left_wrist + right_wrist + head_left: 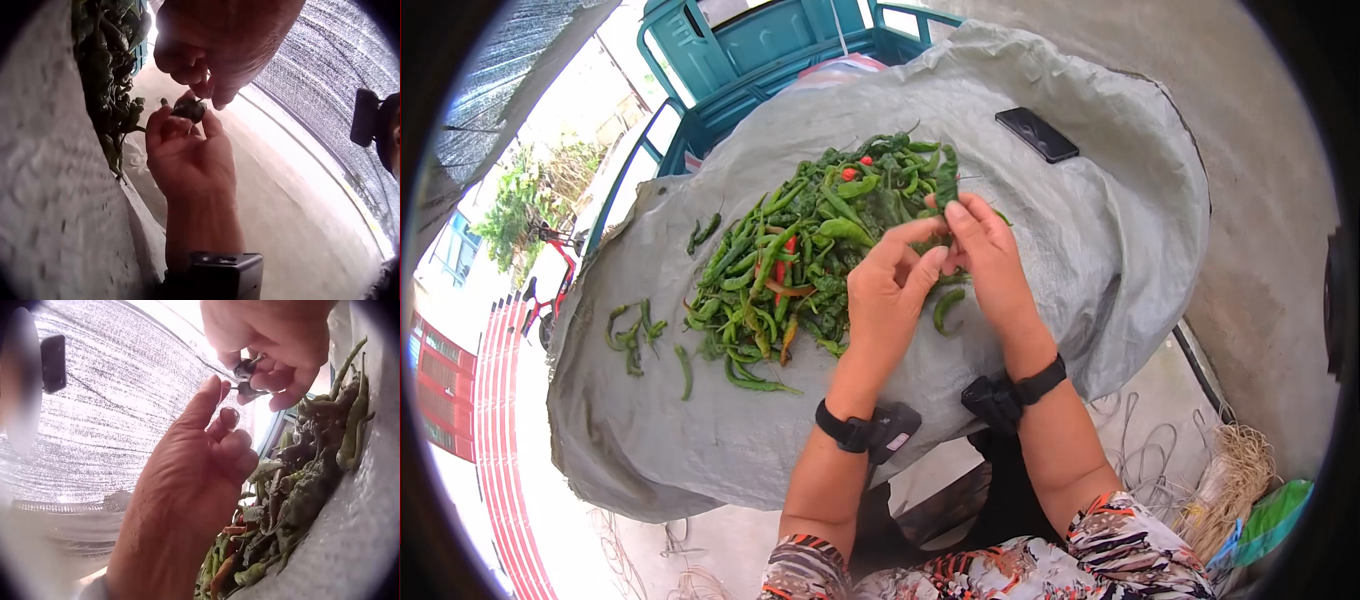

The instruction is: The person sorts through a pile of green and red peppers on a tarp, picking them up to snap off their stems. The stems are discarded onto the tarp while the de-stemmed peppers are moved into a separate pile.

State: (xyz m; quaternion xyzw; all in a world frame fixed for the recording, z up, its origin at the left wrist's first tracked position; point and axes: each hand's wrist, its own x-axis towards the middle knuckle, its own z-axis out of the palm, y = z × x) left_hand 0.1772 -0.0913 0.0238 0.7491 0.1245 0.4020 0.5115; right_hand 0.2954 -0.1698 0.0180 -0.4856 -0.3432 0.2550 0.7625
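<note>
My right hand holds green chili peppers above the near right side of a pepper heap. One dark wrinkled pepper points up from its fingers, and a green tip shows past the knuckles. In the right wrist view, two dark pepper ends sit between the right hand's fingers. My left hand meets it, fingertips right at the peppers. A thin pale strand shows at the left thumb and finger. The heap is mostly green chilies with several red ones.
A grey sheet lies under the heap, over a teal cart. A black phone lies on it at the far right. Loose chilies lie left of the heap. A string bundle is on the floor at right.
</note>
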